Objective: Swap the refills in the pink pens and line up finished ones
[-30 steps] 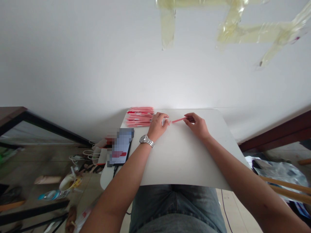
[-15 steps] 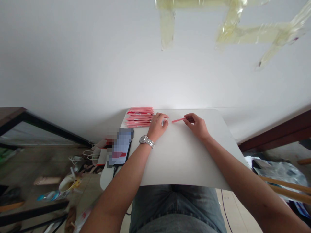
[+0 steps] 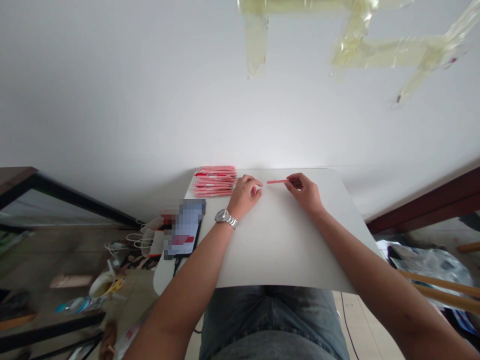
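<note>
Left arm (image 3: pixel 187 280) slanted forward and inward, left hand (image 3: pixel 244 196) curved with palm facing right, its thumb and forefinger tips stood apart, right arm (image 3: pixel 363 265) angled inward, right hand (image 3: pixel 305 195) bent its fingers, thumb and forefinger pinched together, both hands were near but apart.

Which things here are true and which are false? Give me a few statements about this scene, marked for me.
1. The right hand holds a slender pink piece. True.
2. The left hand touches that slender pink piece. False: a gap parts them.
3. Pink items lie to the left of the left hand. True.
4. The phone lies between the hands. False: it lies to the left of both.
5. Yellowish tape is on the wall. True.
</note>
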The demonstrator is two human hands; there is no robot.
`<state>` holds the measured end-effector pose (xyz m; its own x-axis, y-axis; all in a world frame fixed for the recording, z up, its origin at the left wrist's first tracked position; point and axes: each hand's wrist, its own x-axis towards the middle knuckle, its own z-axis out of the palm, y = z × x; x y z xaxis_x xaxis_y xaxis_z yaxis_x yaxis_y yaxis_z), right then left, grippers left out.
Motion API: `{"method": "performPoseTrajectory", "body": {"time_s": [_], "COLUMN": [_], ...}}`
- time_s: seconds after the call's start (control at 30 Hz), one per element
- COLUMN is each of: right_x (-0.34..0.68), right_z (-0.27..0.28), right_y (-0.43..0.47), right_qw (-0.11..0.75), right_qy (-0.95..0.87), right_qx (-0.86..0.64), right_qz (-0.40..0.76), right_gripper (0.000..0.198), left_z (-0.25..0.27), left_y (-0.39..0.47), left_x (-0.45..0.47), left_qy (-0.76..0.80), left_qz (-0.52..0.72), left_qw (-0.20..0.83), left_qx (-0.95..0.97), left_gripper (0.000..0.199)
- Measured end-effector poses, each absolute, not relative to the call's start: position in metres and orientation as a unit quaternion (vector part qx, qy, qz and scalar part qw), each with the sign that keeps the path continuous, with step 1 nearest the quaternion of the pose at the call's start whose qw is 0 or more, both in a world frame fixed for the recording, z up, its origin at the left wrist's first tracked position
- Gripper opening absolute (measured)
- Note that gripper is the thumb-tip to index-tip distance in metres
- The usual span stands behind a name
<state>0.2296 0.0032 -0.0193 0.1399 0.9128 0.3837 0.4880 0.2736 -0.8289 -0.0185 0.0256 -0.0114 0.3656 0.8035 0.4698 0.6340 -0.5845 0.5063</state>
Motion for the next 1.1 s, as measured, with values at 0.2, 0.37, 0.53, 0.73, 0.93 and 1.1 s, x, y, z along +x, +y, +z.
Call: {"method": "performPoseTrajectory", "body": {"time_s": [0.2, 0.37, 0.53, 0.73, 0.93, 1.1], "right_x": [0.228, 0.229, 0.233, 0.239, 0.243, 0.241], "right_z": [-0.017, -0.017, -0.018, -0.017, -0.018, -0.016], "right_y": [0.002, 0.003, 0.004, 0.003, 0.005, 0.003], "right_qw": [0.500, 0.498, 0.504, 0.497, 0.489, 0.465], "right_qy": [-0.619, -0.616, -0.607, -0.593, -0.594, -0.616], "right_qx": [-0.564, -0.568, -0.577, -0.599, -0.611, -0.608], "right_qz": [0.221, 0.222, 0.210, 0.206, 0.189, 0.189], "right_gripper": [0.034, 0.035, 0.032, 0.029, 0.026, 0.027], "left_z": [-0.012, -0.012, -0.012, -0.011, -0.007, -0.009], "left_y": [0.026, 0.027, 0.029, 0.029, 0.028, 0.031], "left_x": [-0.019, -0.019, -0.019, -0.020, -0.021, -0.021], "left_qy": [0.439, 0.443, 0.446, 0.453, 0.468, 0.461], "left_qz": [0.352, 0.354, 0.366, 0.377, 0.400, 0.425], "left_qw": [0.127, 0.125, 0.109, 0.108, 0.121, 0.137], "left_qx": [0.817, 0.814, 0.809, 0.801, 0.779, 0.767], "left_gripper": [0.015, 0.013, 0.013, 0.014, 0.013, 0.012]}}
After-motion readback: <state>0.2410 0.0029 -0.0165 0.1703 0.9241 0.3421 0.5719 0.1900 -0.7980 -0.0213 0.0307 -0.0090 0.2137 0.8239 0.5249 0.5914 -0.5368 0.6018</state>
